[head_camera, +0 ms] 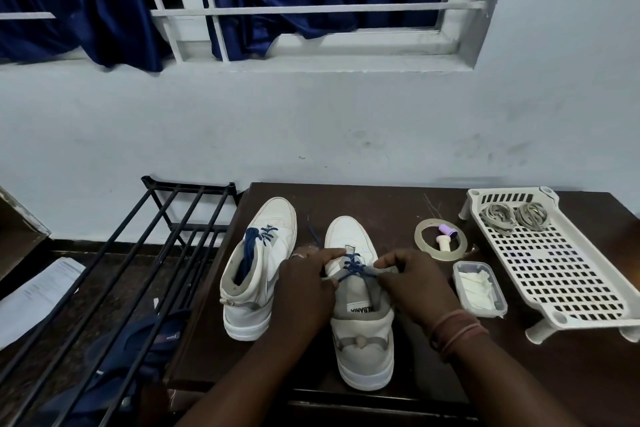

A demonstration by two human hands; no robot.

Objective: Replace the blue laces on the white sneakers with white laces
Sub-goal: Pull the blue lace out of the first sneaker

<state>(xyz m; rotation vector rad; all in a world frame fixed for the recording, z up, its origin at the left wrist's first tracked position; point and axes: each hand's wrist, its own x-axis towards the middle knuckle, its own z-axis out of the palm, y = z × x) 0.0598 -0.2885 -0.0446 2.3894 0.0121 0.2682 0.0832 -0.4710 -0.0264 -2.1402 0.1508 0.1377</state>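
Fingers of the left hand and right hand pinch the blue lace across the near sneaker on the tabletop. The other sneaker stands left; white laces lie in the tray.

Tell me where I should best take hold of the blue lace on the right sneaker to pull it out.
Pinch the blue lace at a crossing above the tongue, from above. There it lies raised and exposed; elsewhere it runs under the eyelet flaps.
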